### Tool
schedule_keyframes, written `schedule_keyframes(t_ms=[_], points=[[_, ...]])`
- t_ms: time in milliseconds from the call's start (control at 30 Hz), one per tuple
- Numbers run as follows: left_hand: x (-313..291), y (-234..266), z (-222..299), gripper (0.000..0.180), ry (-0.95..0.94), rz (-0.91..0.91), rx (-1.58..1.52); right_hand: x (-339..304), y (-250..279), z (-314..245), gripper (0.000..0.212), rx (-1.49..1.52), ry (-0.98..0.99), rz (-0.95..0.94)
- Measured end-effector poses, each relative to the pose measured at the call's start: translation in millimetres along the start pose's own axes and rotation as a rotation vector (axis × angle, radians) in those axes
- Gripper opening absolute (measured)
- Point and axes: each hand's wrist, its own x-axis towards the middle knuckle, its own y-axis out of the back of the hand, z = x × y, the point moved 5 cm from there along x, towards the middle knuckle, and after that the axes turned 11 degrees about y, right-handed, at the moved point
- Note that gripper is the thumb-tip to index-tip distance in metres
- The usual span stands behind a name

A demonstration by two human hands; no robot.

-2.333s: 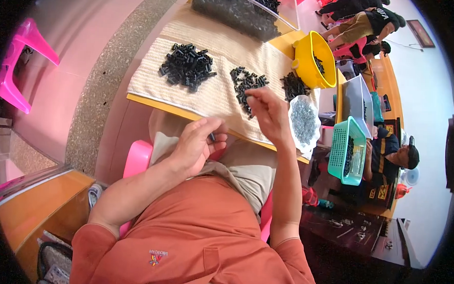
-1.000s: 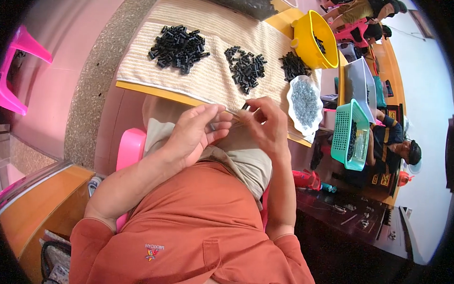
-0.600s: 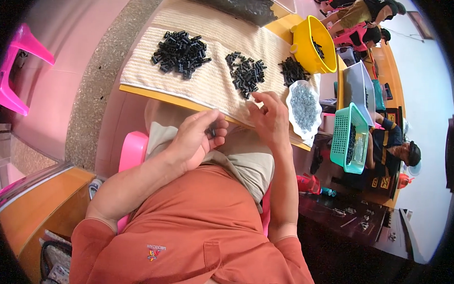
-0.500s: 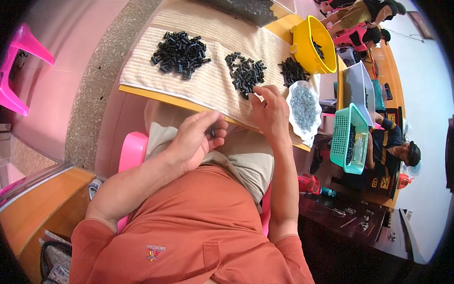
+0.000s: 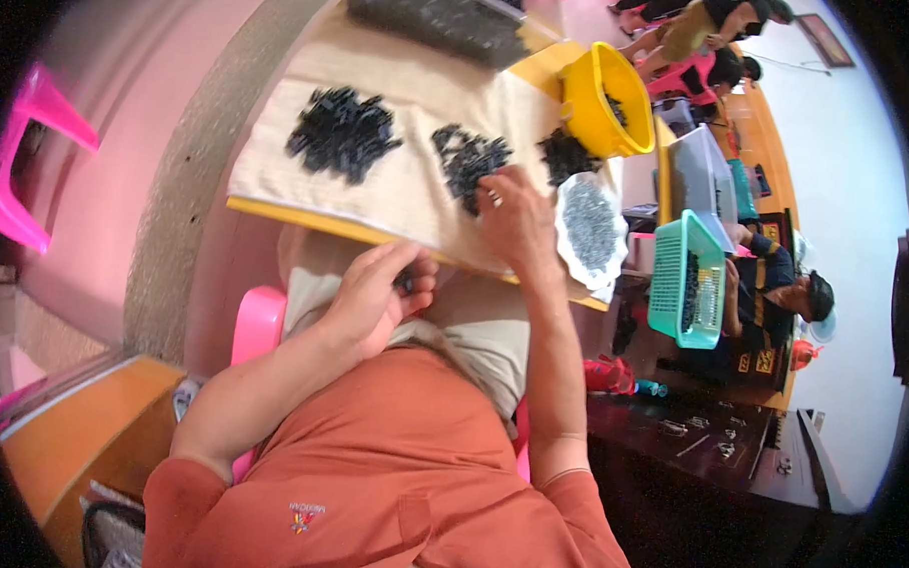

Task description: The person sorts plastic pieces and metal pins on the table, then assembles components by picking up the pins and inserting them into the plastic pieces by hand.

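My left hand [image 5: 382, 290] is closed over my lap, just off the table's near edge, with a small black plastic part [image 5: 405, 280] in its curled fingers. My right hand [image 5: 518, 224] reaches to the near side of the middle pile of small black parts [image 5: 467, 156], its fingers drawn together. A tiny pale, shiny spot shows at those fingers; blur hides what it is. To the left lies a larger pile of black tubular parts [image 5: 345, 132]. A smaller dark pile [image 5: 565, 158] sits right of the middle one. Beside my right wrist, a white scalloped dish [image 5: 564, 250] holds many small clear pieces.
A striped towel [image 5: 269, 157] covers the table. At the back stand a clear bin [image 5: 433, 28] of black parts and a yellow basket [image 5: 581, 103]. A turquoise basket [image 5: 667, 281] is at the right, near a seated person [image 5: 780, 290]. Pink stool [image 5: 23, 159] at far left.
My right hand has come down onto the near side of the middle pile, its fingers closer together. My left hand stays closed around the black part. The whole view has shifted slightly.
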Motion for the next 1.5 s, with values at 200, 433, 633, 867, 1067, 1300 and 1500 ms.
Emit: schedule_keyframes(t_ms=[200, 433, 633, 867, 1067, 1300, 1500], points=[[-5.7, 5.3, -1.3, 0.017, 0.023, 0.050, 0.008, -1.9, 1.2, -3.8, 0.015, 0.096, -0.064, -0.037], [-5.2, 2.6, 0.3, 0.016, -0.002, 0.046, 0.035, -12.8, 19.5, 0.1, 0.012, 0.302, 0.018, 0.160], [-9.1, -6.2, 2.1, 0.020, 0.004, 0.026, 0.044, -37.2, 31.2, -47.9, 0.012, 0.572, 0.199, 0.167], [-3.9, -5.0, -2.5, 0.020, -0.029, -0.048, -0.017, -49.8, 21.8, -70.2, 0.017, 0.632, 0.180, 0.033], [-0.1, -2.8, 3.9, 0.021, 0.002, -0.030, -0.013, -31.2, 26.4, -15.9, 0.011, 0.577, 0.016, 0.186], [-4.1, 0.4, 4.2, 0.020, 0.005, -0.037, 0.016, -6.5, 10.9, 6.4, 0.021, 0.280, -0.002, 0.104], [-4.3, 2.2, 3.3, 0.020, 0.029, -0.040, 0.027, 12.4, -2.6, 6.6, 0.024, 0.070, 0.042, 0.021]])
